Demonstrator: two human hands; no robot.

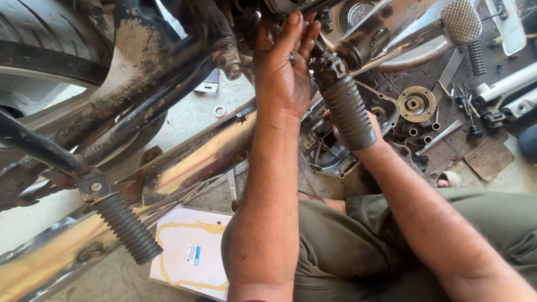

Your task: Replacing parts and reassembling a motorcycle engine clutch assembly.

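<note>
The left hand (285, 67) reached into the motorcycle underside (246, 22), fingers extended, holding nothing. The right hand (347, 126), behind the ribbed footpeg (349, 112), was hidden; its grip cannot be told.

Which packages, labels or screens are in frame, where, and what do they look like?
Gasket pack: flat white rectangle on the floor under the chrome exhaust, beside the left forearm; a tan gasket outline shows on it.
Label: small white-and-blue sticker at the pack's middle; print too small to tell.
No screens or signs.
Left hand reaches up into the motorcycle's underside; right hand sits behind a ribbed footpeg.
</note>
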